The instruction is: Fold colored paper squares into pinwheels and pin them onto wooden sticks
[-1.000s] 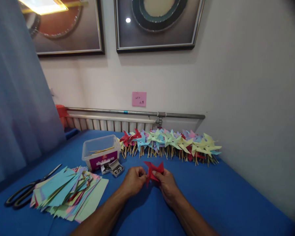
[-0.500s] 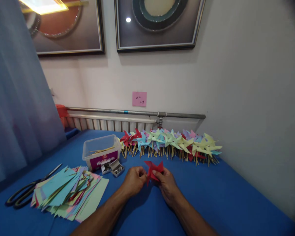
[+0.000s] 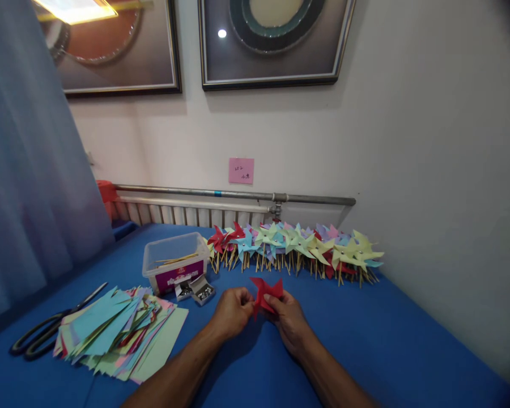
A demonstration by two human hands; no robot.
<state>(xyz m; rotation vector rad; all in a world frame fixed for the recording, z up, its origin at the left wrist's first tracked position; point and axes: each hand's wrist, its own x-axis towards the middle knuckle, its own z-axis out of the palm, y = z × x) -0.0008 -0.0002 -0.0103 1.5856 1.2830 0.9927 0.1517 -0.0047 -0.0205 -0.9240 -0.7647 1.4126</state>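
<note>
A red paper pinwheel with folded, pointed blades is held up over the blue-covered table, between my two hands. My right hand is closed on its right side, thumb lying across the front of the paper. On the other side, my left hand is curled, its thumb and fingertips pinched at the pinwheel's left edge. Whether a small part is also between those fingertips is hidden. Just beyond my left hand are two small boxes of shiny metal pins.
A clear plastic tub holding thin sticks stands behind the pin boxes. Cut coloured paper lies piled at left, beside black-handled scissors. Many finished pinwheels on sticks line the back, near the wall pipe.
Both hands stay nearly in place. The red pinwheel has tilted very slightly between them; nothing is taken up or let go.
</note>
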